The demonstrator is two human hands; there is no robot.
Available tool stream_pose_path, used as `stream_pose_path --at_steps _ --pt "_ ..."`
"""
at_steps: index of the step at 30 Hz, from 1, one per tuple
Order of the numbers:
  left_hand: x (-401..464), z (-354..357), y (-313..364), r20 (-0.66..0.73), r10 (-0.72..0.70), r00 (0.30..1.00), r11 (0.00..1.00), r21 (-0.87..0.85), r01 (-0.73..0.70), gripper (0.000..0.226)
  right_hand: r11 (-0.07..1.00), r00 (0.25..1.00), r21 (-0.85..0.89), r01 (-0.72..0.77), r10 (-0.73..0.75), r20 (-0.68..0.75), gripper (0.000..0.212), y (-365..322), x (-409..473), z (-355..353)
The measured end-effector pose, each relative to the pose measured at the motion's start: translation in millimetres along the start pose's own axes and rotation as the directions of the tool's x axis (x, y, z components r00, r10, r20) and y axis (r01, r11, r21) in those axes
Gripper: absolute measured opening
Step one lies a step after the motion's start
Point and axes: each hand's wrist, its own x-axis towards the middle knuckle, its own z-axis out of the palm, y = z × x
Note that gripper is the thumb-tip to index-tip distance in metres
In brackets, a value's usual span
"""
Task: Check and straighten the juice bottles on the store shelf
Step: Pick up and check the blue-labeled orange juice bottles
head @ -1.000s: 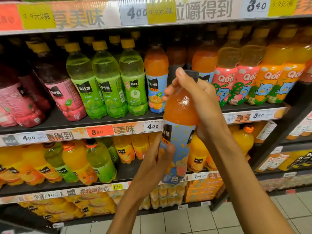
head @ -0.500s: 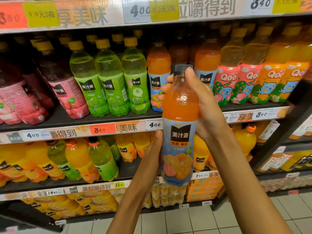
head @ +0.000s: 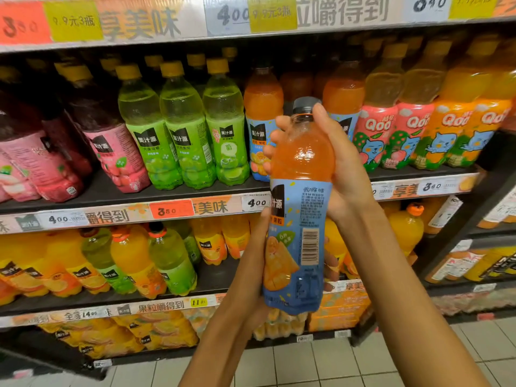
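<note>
An orange juice bottle (head: 300, 196) with a dark cap and a blue label stands upright in the air in front of the shelf. Its barcode side faces me. My right hand (head: 339, 163) grips its upper body from the right, fingers wrapped round behind the neck. My left hand (head: 251, 275) holds the lower part from the left, thumb along the label. On the shelf behind it stand more orange bottles with blue labels (head: 261, 127), with a gap in that row hidden behind the held bottle.
The middle shelf (head: 117, 196) carries pink bottles (head: 111, 152), green bottles (head: 181, 135) and Qoo bottles (head: 396, 129). The lower shelf holds orange and green bottles (head: 134, 261). A price strip (head: 167, 210) runs along the shelf edge. Tiled floor (head: 307, 367) lies below.
The bottle has been turned about its upright axis: the front label faced me half a second ago, now the barcode side does. It stands a little straighter and higher than one second ago.
</note>
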Motion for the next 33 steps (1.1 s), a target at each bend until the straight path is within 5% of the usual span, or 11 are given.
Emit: stream_pose_path --at_steps 7,16,18,21,29,33 --pt "-4 4 8 -0.109 0.153 0.982 0.932 0.347 -0.107 0.069 0.964 0.98 -0.248 0.093 -0.132 -0.148 0.027 -8 0 -4" --pt "-16 4 4 0.019 0.109 0.994 0.992 0.066 -0.11 0.044 0.998 0.995 -0.026 -0.052 0.05 -0.086 0.035 -10 -5 -6" --pt "-16 6 2 0.043 0.078 0.996 0.996 0.049 -0.08 0.055 0.999 0.997 -0.026 -0.035 0.033 -0.064 0.037 -9 -5 -4" --pt "-14 4 1 0.013 0.083 0.996 0.994 0.076 -0.084 0.067 0.997 0.999 -0.071 -0.013 0.011 -0.039 0.036 -11 -5 -1" --pt "-8 6 2 -0.128 0.169 0.977 0.953 0.276 -0.128 0.049 0.948 0.986 -0.304 0.089 -0.127 -0.11 0.023 -7 -6 -3" --pt "-4 4 -2 -0.125 0.191 0.974 0.95 0.272 -0.151 0.043 0.976 0.97 -0.211 0.062 -0.109 -0.219 0.025 -3 -7 -9"
